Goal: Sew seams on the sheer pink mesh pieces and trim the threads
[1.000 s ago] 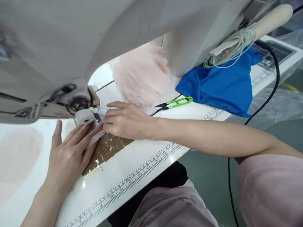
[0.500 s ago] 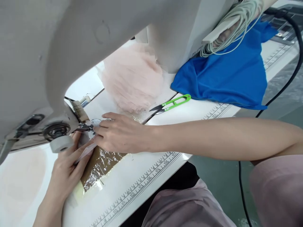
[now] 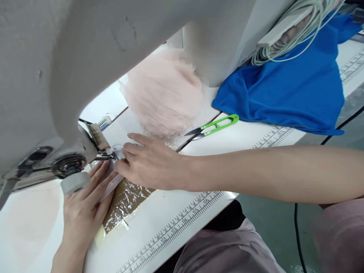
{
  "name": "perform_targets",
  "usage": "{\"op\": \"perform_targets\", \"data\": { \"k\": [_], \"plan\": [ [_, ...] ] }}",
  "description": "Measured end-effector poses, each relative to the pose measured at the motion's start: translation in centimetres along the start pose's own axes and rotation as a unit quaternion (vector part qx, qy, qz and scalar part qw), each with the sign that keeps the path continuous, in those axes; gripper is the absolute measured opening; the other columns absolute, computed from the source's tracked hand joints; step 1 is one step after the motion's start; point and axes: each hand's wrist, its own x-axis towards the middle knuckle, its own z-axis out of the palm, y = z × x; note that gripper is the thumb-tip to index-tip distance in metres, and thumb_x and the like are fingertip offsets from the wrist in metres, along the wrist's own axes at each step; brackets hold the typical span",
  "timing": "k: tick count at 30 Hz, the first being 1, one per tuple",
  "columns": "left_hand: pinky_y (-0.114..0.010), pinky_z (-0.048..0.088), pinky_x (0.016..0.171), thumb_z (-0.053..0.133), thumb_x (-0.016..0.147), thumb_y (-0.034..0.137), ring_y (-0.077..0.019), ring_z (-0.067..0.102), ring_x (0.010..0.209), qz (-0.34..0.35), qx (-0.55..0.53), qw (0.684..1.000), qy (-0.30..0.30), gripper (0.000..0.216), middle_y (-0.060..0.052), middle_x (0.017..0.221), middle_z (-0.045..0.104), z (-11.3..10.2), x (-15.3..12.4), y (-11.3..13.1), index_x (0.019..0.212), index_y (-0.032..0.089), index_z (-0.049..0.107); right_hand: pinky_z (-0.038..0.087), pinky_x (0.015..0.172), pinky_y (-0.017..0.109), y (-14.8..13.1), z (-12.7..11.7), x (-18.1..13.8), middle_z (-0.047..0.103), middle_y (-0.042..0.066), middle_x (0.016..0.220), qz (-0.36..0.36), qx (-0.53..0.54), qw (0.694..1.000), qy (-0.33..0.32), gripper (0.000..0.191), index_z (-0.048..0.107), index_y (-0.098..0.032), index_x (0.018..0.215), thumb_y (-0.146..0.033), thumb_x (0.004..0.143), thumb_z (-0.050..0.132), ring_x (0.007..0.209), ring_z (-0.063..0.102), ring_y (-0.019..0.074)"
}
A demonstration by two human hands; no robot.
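Note:
A strip of pale, sheer fabric [image 3: 112, 187] lies at the presser foot [image 3: 113, 156] of a sewing machine [image 3: 85, 45]. My left hand [image 3: 88, 203] rests to the left of the foot, its fingers stretched out over the fabric and its thumb lower down, beside the strip. From the right comes my right hand [image 3: 150, 163], fingers bent, with thumb and index fingertip closed on the fabric's edge just by the foot. The needle's tip is hidden among the foot and fingers.
Green thread snips [image 3: 218, 126] lie behind my right forearm. Sheer pink pieces [image 3: 167, 91] are piled under the machine arm, and blue cloth [image 3: 284, 94] lies beneath coiled cord [image 3: 307, 30]. Brown, shiny tape [image 3: 127, 201] covers the table near a printed ruler [image 3: 176, 231].
The view has shifted slightly, moving the table things to the right. My left fingers have straightened and spread closer to the presser foot; my right hand remains beside it.

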Motion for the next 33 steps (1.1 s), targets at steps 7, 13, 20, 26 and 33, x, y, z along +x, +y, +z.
{"op": "perform_targets", "data": {
  "k": [7,13,20,26,33],
  "plan": [
    [-0.062,0.012,0.121,0.052,0.091,0.015,-0.0296,0.048,0.134,-0.014,-0.012,1.0,-0.006,0.068,0.007,0.153,0.038,0.1,0.1,0.1,0.145,0.052,0.032,0.044,0.094,0.037,0.0,0.0,0.1,0.072,0.006,0.08,-0.001,0.0,1.0,-0.002,0.026,0.064,-0.013,0.097,-0.005,0.096,0.039,0.089,0.064,0.0203],
    [-0.058,0.02,0.121,0.045,0.094,0.016,-0.0263,0.044,0.137,-0.016,-0.013,0.998,-0.057,0.063,0.004,0.155,0.037,-1.2,-0.7,0.4,0.148,0.047,0.028,0.045,0.093,0.037,-0.2,0.1,0.2,0.072,0.005,0.081,-0.033,0.0,0.999,0.004,0.028,0.063,-0.016,0.089,-0.001,0.094,0.04,0.082,0.064,0.0179],
    [-0.042,0.043,0.111,0.049,0.093,0.046,-0.0258,0.05,0.133,0.024,-0.023,0.986,-0.164,0.054,0.003,0.148,0.049,-6.2,-4.7,4.2,0.145,0.038,0.04,0.05,0.086,0.027,-1.7,0.2,0.4,0.075,-0.002,0.093,-0.201,0.096,0.975,0.002,0.03,0.068,-0.018,0.087,-0.003,0.096,0.043,0.091,0.066,0.0126],
    [-0.033,0.053,0.062,0.05,0.09,0.054,-0.0256,0.068,0.091,-0.269,-0.063,0.961,-0.019,0.043,-0.006,0.109,0.07,-4.8,-3.2,4.0,0.121,0.028,0.061,0.052,0.097,0.026,-2.3,0.7,0.5,0.076,-0.005,0.094,-0.233,0.125,0.963,0.047,0.024,0.07,-0.02,0.085,-0.009,0.095,0.052,0.093,0.068,0.0088],
    [-0.033,0.051,0.064,0.06,0.081,0.055,-0.0208,0.063,0.078,-0.28,-0.314,0.907,-0.027,0.032,-0.003,0.087,0.067,-2.5,-1.4,2.3,0.084,0.023,0.063,0.055,0.093,0.032,-1.3,0.4,0.9,0.076,0.0,0.105,-0.222,0.121,0.964,0.081,0.015,0.07,-0.019,0.092,-0.012,0.092,0.056,0.101,0.068,0.013]
  ]
}}
